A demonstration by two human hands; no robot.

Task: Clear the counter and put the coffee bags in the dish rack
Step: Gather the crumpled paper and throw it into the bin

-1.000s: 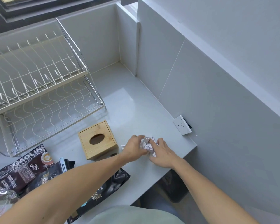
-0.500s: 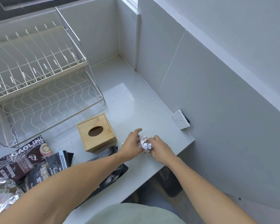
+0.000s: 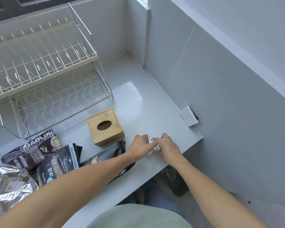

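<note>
soft, even daylight fills the scene, bright but not harsh. a pale patch of glare sits on the grey counter [image 3: 135,94] past the wooden tissue box [image 3: 105,127], which casts only a faint shadow. the crinkled silver foil bag [image 3: 13,186] at lower left throws small sharp highlights. focus is crisp across the middle. the wide lens bends the wall lines and stretches the forearms at the bottom edge.

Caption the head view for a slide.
Both hands, left hand and right hand, crumple white paper beside coffee bags.
</note>
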